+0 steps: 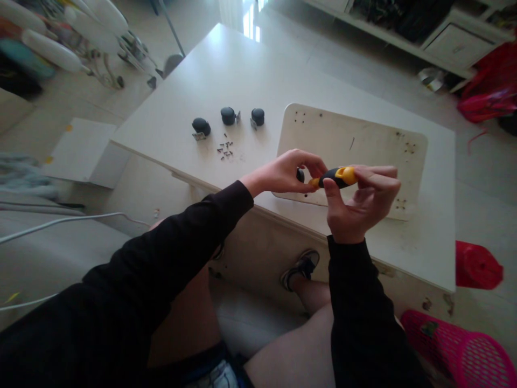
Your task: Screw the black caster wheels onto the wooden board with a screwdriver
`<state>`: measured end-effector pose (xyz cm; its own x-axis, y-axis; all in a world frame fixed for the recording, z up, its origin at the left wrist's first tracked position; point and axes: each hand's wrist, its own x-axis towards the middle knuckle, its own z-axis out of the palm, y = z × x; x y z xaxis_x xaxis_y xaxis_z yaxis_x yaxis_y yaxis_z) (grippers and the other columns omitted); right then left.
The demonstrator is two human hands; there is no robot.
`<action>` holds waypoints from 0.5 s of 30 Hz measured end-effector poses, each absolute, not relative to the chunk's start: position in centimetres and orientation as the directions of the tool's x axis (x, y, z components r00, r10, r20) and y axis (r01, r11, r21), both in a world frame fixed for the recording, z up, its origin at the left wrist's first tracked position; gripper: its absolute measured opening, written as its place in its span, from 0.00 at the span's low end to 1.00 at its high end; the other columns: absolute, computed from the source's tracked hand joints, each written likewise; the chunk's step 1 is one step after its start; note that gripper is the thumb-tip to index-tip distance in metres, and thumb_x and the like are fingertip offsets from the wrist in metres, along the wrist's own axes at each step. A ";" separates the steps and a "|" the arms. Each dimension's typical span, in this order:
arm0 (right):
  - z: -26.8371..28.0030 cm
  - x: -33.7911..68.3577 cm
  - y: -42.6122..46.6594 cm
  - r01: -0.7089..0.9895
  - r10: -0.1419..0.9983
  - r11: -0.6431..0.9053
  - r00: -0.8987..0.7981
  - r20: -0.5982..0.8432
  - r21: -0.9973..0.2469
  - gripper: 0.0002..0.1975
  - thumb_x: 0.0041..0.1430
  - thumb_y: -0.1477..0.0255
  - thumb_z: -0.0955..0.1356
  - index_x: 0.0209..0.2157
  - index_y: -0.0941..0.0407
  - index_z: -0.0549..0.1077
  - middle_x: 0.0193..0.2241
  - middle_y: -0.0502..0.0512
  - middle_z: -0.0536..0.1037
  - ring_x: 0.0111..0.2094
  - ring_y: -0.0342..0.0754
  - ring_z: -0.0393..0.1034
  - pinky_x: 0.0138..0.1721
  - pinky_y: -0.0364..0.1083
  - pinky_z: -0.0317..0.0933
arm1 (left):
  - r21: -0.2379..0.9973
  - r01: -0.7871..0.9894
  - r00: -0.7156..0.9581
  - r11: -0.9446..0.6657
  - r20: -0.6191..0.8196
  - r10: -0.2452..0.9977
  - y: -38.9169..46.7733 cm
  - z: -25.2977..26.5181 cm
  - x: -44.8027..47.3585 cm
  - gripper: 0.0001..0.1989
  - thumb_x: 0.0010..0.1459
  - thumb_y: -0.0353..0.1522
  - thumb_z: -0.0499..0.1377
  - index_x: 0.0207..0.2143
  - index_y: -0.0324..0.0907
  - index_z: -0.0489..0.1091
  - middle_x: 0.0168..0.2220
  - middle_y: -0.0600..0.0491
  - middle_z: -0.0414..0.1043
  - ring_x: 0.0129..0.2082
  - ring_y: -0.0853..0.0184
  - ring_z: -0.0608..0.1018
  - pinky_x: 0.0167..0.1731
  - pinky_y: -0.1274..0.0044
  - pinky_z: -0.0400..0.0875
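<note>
1. Your right hand (357,207) grasps the yellow-and-black screwdriver (338,177) over the white board (343,132) on the bench (161,118).
2. Your left hand (287,168) curls around its front end, by a half-hidden dark caster (300,175); I cannot tell what it grips.
3. You seem to be working a screw there; next likely calls for a seated tip and steady turning.
4. Three casters (228,116) and loose screws (226,152) lie left of the board.

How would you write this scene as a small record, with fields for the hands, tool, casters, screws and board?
Right hand: grips yellow-and-black tool
Left hand: at the tool's front end, partly hiding a dark round part
Casters: three, loose on the table, left of the board
Screws: scattered cluster near the casters
Board: flat on the table, small holes near visible corners
</note>
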<state>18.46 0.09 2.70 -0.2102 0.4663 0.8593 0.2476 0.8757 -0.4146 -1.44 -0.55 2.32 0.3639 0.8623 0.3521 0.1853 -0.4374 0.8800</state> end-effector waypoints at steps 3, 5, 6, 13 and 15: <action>2.8 18.4 0.1 0.254 0.471 0.871 -0.187 0.862 -0.421 0.21 0.59 0.63 0.77 0.50 0.49 0.70 0.43 0.51 0.73 0.45 0.50 0.75 0.47 0.57 0.75 | 0.884 0.211 0.333 -0.418 0.337 0.881 -0.6 1.9 -1.2 0.14 0.53 0.28 0.71 0.43 0.37 0.80 0.38 0.48 0.83 0.37 0.68 0.81 0.38 0.77 0.73; 2.8 18.1 0.0 0.186 0.483 0.874 -0.226 0.846 -0.450 0.18 0.63 0.64 0.74 0.52 0.49 0.69 0.49 0.54 0.75 0.50 0.52 0.76 0.49 0.60 0.76 | 0.883 0.256 0.312 -0.393 0.309 0.898 -0.5 1.5 -1.1 0.12 0.52 0.27 0.71 0.41 0.37 0.81 0.34 0.51 0.82 0.34 0.70 0.80 0.36 0.77 0.72; 2.8 18.0 -0.1 0.144 0.488 0.873 -0.249 0.837 -0.466 0.17 0.66 0.65 0.71 0.53 0.48 0.68 0.51 0.56 0.75 0.52 0.53 0.77 0.51 0.61 0.76 | 0.881 0.278 0.305 -0.382 0.297 0.905 -0.5 1.4 -1.0 0.11 0.52 0.27 0.70 0.40 0.37 0.81 0.32 0.52 0.81 0.32 0.70 0.79 0.35 0.77 0.72; 2.4 17.7 -0.5 0.103 0.511 0.857 -0.293 0.808 -0.505 0.20 0.68 0.64 0.66 0.60 0.44 0.66 0.53 0.54 0.78 0.55 0.56 0.79 0.53 0.65 0.76 | 0.868 0.327 0.333 -0.374 0.265 0.905 -0.2 1.4 -1.0 0.15 0.54 0.24 0.66 0.45 0.40 0.82 0.31 0.54 0.81 0.30 0.72 0.79 0.35 0.78 0.72; 2.3 17.9 -0.5 0.101 0.501 0.863 -0.304 0.810 -0.495 0.20 0.69 0.64 0.66 0.61 0.44 0.67 0.54 0.55 0.77 0.56 0.57 0.79 0.54 0.64 0.77 | 0.870 0.317 0.350 -0.377 0.262 0.899 -0.2 1.3 -1.1 0.17 0.55 0.24 0.66 0.47 0.40 0.81 0.32 0.53 0.82 0.31 0.71 0.79 0.35 0.78 0.72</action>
<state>17.86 -0.45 2.30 -0.3044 0.5006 0.8104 0.1010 0.8629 -0.4951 -1.10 -0.21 1.34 0.3498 0.8993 0.2624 0.3166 -0.3771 0.8704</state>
